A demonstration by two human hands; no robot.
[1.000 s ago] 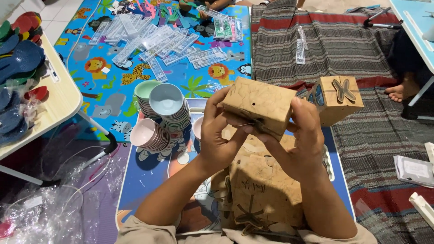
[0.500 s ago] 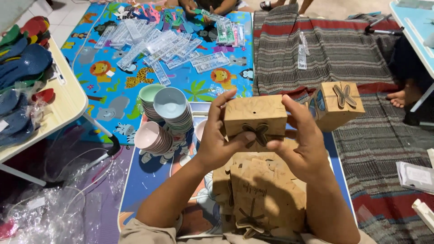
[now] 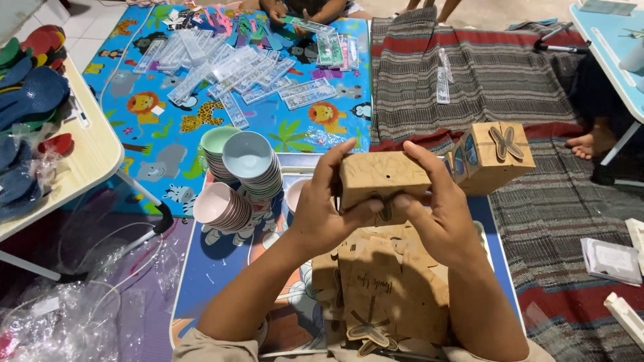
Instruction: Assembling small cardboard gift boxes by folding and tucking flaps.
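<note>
Change: since the earlier frames the kraft box (image 3: 382, 181) had been lowered a little and turned, so that its long plain top faced the camera and the folded closure was tucked underneath at the front.
Left hand (image 3: 322, 218): it was closed on the box's left end, with the thumb pressed under the front edge.
Right hand (image 3: 443, 214): it was closed on the box's right end, fingers over the top corner and thumb at the lower front near the closure.
Box position: it was held in the air between both hands, above the stack of flat box blanks (image 3: 382, 295), and was not touching them.
Blanks: brown die-cut cardboard sheets were piled on the low surface (image 3: 215, 268) in front of the person; a butterfly-shaped tab could be seen on the lowest one.
Finished box (image 3: 493, 157): a folded box with a butterfly closure was seen standing just right of the hands, probably on the same surface, though its base was hidden.
Bowls (image 3: 245, 171): stacks of pastel bowls were set to the left of the hands, well apart from the held box.
Mat (image 3: 161, 127): a blue animal-print mat was covered with clear flat packets (image 3: 221, 70).
Other person's hands (image 3: 295, 13): seen at the far edge of the mat.
</note>
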